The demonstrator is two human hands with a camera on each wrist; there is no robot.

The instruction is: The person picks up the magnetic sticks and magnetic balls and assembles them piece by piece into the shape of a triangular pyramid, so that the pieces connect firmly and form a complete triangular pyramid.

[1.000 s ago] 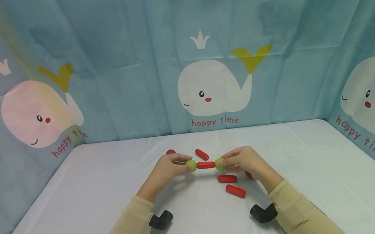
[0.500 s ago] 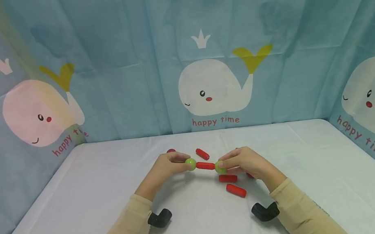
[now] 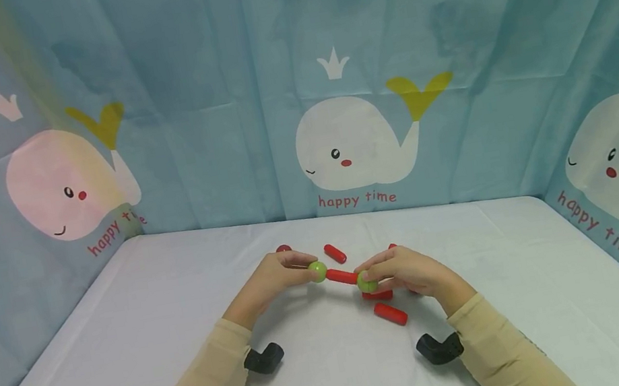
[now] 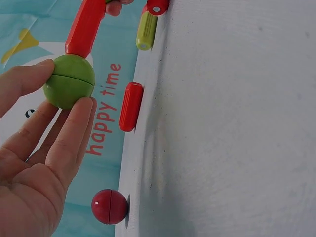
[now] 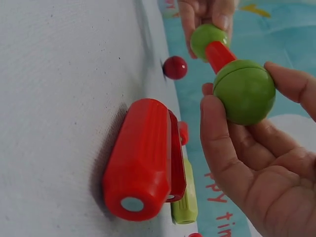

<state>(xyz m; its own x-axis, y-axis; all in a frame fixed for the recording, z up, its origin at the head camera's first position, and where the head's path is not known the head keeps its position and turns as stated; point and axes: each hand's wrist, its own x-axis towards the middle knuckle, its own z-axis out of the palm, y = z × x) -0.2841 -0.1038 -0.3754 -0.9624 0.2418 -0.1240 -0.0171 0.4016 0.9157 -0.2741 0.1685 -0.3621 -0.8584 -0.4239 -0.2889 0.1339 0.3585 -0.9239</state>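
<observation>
A red ribbed rod [image 3: 341, 276] joins two green balls end to end, held up above the table between the hands. At its left end, the left hand [image 3: 277, 277] pinches one green ball [image 4: 69, 81] between thumb and fingertips. The right hand [image 3: 411, 271] pinches the other green ball [image 5: 244, 92] the same way, a little lower and nearer the person in the head view. The rod slants down to the right and overlaps a red rod [image 3: 378, 295] lying beneath the right hand.
On the white tabletop [image 3: 329, 381] lie another red rod [image 3: 390, 314] in front and one farther back [image 3: 334, 253]. A red ball [image 4: 109, 206] sits behind the left hand. A yellow-green rod [image 5: 185, 197] lies beyond the red ones. A blue whale-print curtain [image 3: 207, 169] encloses the table.
The right hand has come down and slightly toward the person with its green ball, so the joined rod tilts from nearly level to slanting. The left hand has barely moved.
</observation>
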